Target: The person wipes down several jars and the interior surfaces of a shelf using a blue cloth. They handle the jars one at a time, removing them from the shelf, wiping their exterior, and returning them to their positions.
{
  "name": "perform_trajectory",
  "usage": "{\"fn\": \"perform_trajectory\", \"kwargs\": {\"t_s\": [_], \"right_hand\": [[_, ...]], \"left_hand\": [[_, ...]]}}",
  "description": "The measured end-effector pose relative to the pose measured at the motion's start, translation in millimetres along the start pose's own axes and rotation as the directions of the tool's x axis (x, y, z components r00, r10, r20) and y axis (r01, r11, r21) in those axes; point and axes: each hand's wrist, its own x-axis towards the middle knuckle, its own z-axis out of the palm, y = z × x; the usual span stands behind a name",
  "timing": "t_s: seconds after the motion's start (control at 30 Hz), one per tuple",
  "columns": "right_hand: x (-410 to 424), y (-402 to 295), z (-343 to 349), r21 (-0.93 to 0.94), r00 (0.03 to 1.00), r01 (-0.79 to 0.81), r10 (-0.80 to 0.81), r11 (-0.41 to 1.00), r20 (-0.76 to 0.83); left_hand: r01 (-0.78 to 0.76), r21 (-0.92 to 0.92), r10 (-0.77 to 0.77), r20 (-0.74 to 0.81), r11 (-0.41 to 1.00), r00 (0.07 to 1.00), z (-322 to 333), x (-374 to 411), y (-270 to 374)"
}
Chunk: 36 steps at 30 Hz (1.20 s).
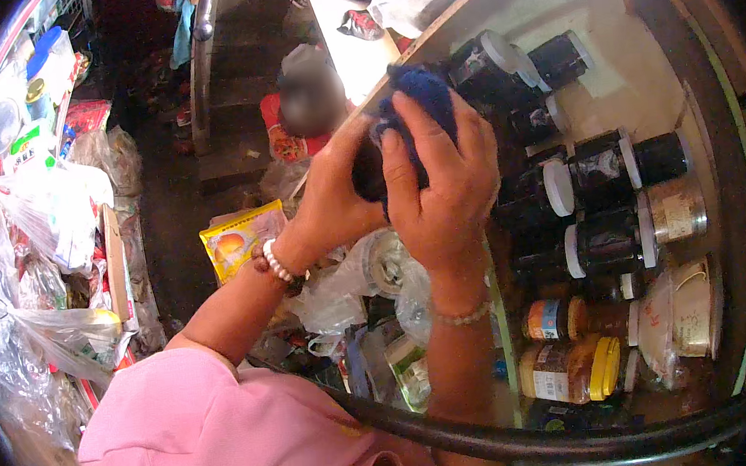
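Observation:
My right hand (442, 179) presses a dark blue cloth (423, 93) against a dark, rounded object (370, 166), which looks like a jar. Around the other side of that object my left hand (338, 189) is wrapped, thumb below it. Both hands are close together beside a wooden shelf edge. Much of the dark object is hidden by my fingers and the cloth, so its exact kind cannot be told. Right of my hands, dark jars with white lids (602, 167) lie or stand in rows on the shelf.
Lower right are a yellow-lidded jar (565, 373) and an orange-labelled jar (550, 319). A yellow packet (242, 235) and plastic bags (333, 304) lie below my left hand. Bagged goods (49, 298) fill the left side. A dark curved rail (501, 440) crosses near my body. Another person (312, 94) is beyond.

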Motion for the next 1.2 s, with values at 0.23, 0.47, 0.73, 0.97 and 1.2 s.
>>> {"fn": "perform_trajectory", "kwargs": {"t_s": [0.23,0.47,0.73,0.97,1.2], "right_hand": [[35.8,-5.4,-25.5,0.05,0.85,-0.118,0.074,0.992,0.522],[29.6,24.9,-29.0,0.163,0.748,-0.575,0.434,0.802,0.502],[-38.5,-18.7,-16.9,0.395,0.838,-0.48,0.542,0.784,-0.058],[-53.0,22.2,-1.9,0.325,0.846,-0.514,0.533,0.794,0.037],[-38.2,107.6,68.5,0.503,0.803,-0.427,0.571,0.751,-0.17]], "left_hand": [[0.082,-0.196,-0.037,0.223,0.977,0.974,-6.8,-12.0,13.0],[-0.03,-0.025,0.033,0.118,0.999,0.992,-10.8,-10.6,17.1],[0.07,-0.261,-0.066,0.023,0.963,0.998,4.7,-27.4,16.3],[0.198,-0.507,-0.219,0.019,0.839,0.976,-4.0,24.2,37.8],[0.246,-0.589,-0.113,0.254,0.77,0.961,61.2,99.9,67.9]]}}
